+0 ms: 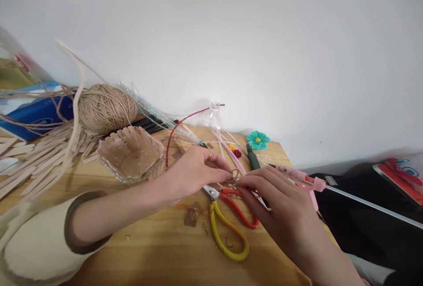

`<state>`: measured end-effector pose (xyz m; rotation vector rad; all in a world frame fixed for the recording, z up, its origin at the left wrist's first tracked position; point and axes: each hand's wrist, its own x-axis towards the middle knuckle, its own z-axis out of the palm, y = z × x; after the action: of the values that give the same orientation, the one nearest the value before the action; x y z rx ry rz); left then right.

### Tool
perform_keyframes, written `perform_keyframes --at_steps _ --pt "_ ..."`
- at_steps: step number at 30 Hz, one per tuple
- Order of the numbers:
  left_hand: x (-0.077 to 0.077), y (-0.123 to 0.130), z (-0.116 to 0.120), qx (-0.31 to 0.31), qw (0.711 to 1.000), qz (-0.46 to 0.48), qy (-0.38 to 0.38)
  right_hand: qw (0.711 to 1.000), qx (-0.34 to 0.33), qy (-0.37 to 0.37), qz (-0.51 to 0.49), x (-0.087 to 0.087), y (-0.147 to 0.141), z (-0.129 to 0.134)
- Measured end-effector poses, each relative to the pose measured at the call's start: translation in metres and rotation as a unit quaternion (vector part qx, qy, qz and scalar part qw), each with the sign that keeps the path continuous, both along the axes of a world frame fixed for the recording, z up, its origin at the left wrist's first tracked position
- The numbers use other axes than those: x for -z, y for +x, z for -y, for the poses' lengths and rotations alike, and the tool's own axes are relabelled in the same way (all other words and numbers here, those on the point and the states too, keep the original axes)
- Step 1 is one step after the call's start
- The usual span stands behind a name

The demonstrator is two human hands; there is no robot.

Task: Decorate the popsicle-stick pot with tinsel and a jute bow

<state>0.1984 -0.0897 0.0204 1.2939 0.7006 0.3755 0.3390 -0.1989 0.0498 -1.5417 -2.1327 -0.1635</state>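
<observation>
Above the middle of the table, a small looped piece of twine [235, 173] sits between the fingertips of both hands. My left hand [201, 169], wearing a ring, pinches it from the left. From the right, the thumb and forefinger of my right hand [280, 193] close on its other side. Just beneath lie scissors [228, 233] with one red and one yellow handle, their blades partly hidden under my left hand. A small brown square [191, 217] with a bit of twine and a few twine scraps rest left of the handles.
A basket of craft sticks [130, 156] stands left, before a twine ball [105, 109] and loose craft sticks [39, 162]. A pink glue gun [306, 180] lies right. Behind are a clear bottle [213, 116], a teal flower [258, 140] and a red pipe cleaner [170, 138].
</observation>
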Motion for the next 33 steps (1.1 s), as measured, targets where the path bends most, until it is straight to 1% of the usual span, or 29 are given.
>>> perform_keyframes --at_steps 2,6,9,15,21,26,31,33 --pt "0.0 0.0 0.0 0.001 1.0 -0.001 0.005 1.0 0.016 0.002 -0.02 0.001 0.0 0.0" --pt "0.001 0.0 0.001 0.011 1.0 0.011 -0.003 0.996 0.068 0.02 -0.055 0.003 -0.002 -0.002" --pt "0.002 0.001 0.001 0.02 1.0 0.018 -0.009 0.994 0.085 0.012 -0.069 0.004 -0.004 -0.004" --pt "0.004 0.0 0.001 0.034 0.999 0.019 -0.001 0.995 0.059 0.005 -0.076 0.005 -0.004 -0.004" --pt "0.002 0.0 0.001 0.018 1.0 0.015 -0.005 0.998 0.014 -0.004 -0.06 0.001 -0.001 0.002" --pt "0.001 -0.001 -0.002 0.027 0.999 0.022 0.03 0.999 0.039 0.039 -0.002 -0.003 0.003 0.004" --pt "0.002 -0.001 -0.001 0.03 0.999 0.023 0.032 0.999 0.022 0.009 0.029 -0.004 0.005 0.006" --pt "0.002 -0.001 -0.001 0.028 0.999 0.019 0.025 0.999 0.017 0.014 0.031 -0.005 0.003 0.005"
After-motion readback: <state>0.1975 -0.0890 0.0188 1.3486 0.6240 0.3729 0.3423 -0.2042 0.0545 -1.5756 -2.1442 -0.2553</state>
